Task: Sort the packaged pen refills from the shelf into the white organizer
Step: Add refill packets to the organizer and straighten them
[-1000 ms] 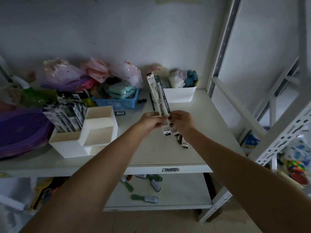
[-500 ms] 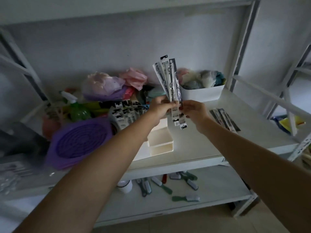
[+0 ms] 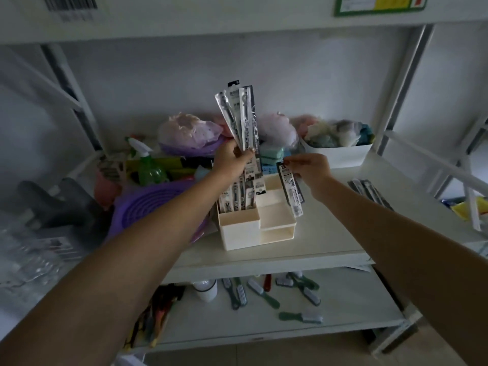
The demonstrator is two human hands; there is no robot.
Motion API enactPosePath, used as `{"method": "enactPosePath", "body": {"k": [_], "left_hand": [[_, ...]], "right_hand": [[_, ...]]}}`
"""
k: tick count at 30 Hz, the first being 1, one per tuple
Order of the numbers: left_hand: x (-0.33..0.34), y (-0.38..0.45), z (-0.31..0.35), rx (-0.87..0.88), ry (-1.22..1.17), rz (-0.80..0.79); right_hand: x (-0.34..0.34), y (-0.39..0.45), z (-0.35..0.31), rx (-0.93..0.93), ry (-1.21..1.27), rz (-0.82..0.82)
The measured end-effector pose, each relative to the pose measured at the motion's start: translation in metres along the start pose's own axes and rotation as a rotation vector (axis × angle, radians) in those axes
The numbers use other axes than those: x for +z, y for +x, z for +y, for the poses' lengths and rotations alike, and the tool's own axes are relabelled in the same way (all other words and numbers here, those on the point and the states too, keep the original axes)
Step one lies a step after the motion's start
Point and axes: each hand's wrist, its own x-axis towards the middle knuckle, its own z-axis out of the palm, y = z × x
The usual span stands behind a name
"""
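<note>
My left hand [image 3: 232, 161] grips a fanned bundle of packaged pen refills [image 3: 240, 117], held upright above the white organizer [image 3: 239, 231]. My right hand [image 3: 310, 171] pinches the top of a single refill pack [image 3: 290, 191] that hangs down over the organizer's right side. Several refill packs [image 3: 237, 196] stand in the organizer's tall back-left compartment. A few more refill packs [image 3: 369, 192] lie flat on the shelf [image 3: 330, 241] to the right.
A white bin of soft items [image 3: 338, 154] stands at the back right. A purple round mat [image 3: 148, 207], a green spray bottle [image 3: 148, 165] and bagged goods [image 3: 190, 133] crowd the left and back. Brushes [image 3: 261, 289] lie on the lower shelf. Metal uprights [image 3: 404, 83] frame the bay.
My hands came apart: the right hand pulled one refill pack out of the bundle and lowered it beside the organizer. The view shifted so the organizer sits under my hands.
</note>
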Motion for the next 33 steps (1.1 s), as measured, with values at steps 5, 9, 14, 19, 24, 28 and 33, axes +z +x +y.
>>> {"method": "enactPosePath", "body": {"k": [5, 9, 14, 19, 24, 28, 33], "left_hand": [[-0.010, -0.034, -0.035, 0.079, 0.214, 0.043], [-0.004, -0.051, -0.061, 0.086, 0.299, 0.112], [0.000, -0.054, -0.081, 0.037, 0.563, 0.113], [0.010, -0.058, -0.087, -0.097, 0.773, 0.151], [0.024, -0.061, -0.086, -0.164, 0.879, 0.127], [0.027, -0.060, -0.088, -0.168, 0.942, 0.109], [0.028, -0.058, -0.091, -0.153, 0.987, 0.107]], "right_hand": [[0.009, 0.007, -0.026, -0.034, -0.025, 0.013], [0.019, 0.005, -0.062, -0.201, -0.054, 0.045], [0.032, -0.008, -0.099, -0.380, -0.019, -0.006], [0.046, -0.026, -0.110, -0.412, 0.070, -0.097], [0.049, -0.027, -0.105, -0.342, 0.155, -0.124], [0.038, -0.013, -0.088, -0.190, 0.159, -0.037], [0.022, 0.014, -0.064, -0.112, 0.178, 0.065]]}}
